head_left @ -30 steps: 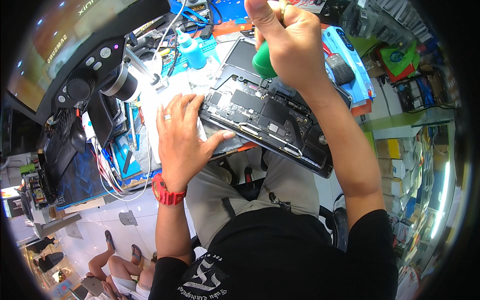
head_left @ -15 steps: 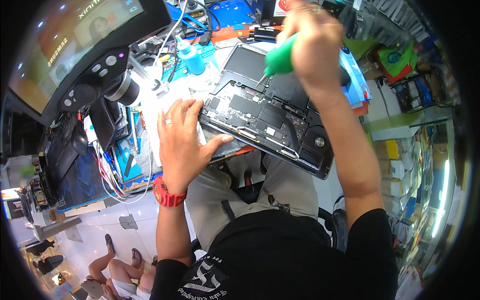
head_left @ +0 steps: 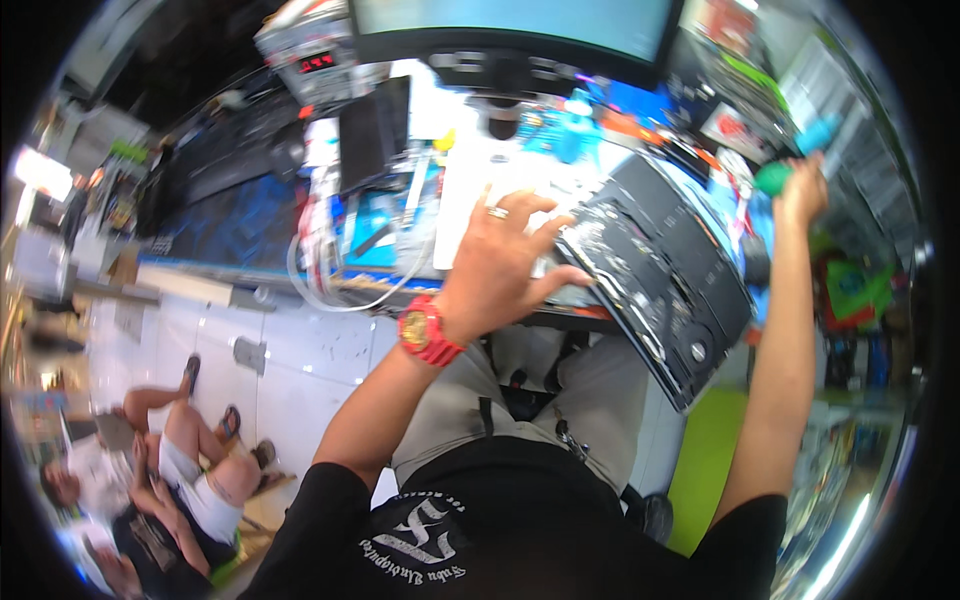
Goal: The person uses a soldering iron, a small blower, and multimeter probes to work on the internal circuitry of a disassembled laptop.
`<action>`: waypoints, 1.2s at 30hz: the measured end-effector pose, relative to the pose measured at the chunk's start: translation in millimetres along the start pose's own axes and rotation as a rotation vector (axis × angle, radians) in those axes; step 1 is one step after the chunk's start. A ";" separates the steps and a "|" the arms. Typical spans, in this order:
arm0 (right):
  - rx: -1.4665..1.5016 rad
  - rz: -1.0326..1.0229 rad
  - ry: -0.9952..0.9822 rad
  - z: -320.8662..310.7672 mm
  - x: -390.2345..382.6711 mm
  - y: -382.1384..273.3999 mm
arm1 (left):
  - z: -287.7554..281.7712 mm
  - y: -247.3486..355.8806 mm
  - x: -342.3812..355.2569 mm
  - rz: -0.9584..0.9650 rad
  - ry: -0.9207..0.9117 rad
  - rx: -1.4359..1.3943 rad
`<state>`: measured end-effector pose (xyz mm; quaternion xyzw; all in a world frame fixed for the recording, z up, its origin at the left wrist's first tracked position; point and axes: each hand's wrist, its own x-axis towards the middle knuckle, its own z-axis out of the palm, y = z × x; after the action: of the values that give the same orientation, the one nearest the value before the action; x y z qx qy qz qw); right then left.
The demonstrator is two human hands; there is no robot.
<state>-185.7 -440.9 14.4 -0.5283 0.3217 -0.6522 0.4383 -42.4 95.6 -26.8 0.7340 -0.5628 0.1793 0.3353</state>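
An opened laptop base (head_left: pixel 683 231) lies with its bottom cover off and its circuit board and round fan showing. It rests tilted on the bench, its near corner jutting past the front edge. My left hand (head_left: pixel 505 250), with a red watch on the wrist, is spread beside the laptop's left edge; fingertips and thumb reach that edge. Out to the far right, beyond the laptop, my right hand (head_left: pixel 803 192) is closed on a green bulb-shaped tool (head_left: pixel 773 180). Its thin metal tip, seen earlier, does not show clearly now.
A monitor (head_left: pixel 510 45) stands at the back behind a light-blue bottle (head_left: pixel 574 135). Left on the bench are a dark screen panel (head_left: pixel 366 140), looped white cables (head_left: pixel 325 300) and a meter box (head_left: pixel 318 65) with red digits. Two people sit at the lower left.
My right hand has swung from above the laptop out to the right with the green tool. The view has turned left, and the laptop sits at a steeper slant. My left hand stays by its edge.
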 end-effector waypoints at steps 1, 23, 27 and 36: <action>-0.130 0.028 0.044 19.1 -28.3 2.9 | -8.8 -1.2 -11.4 -0.037 -0.012 0.005; -1.166 -0.310 -0.450 -19.9 -21.7 48.1 | -114.2 -23.9 -168.1 -0.660 0.460 0.024; -1.066 -0.433 -0.431 -37.0 15.6 54.1 | -120.3 -30.4 -134.2 -0.542 0.488 -0.065; -0.864 -0.498 -0.484 -49.0 -53.9 -5.9 | -58.9 -119.1 53.8 -0.533 0.453 -0.637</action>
<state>-231.6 -391.5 -13.9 -0.8548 0.3155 -0.4049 0.0759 93.3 115.4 14.9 0.6559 -0.2942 0.0610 0.6924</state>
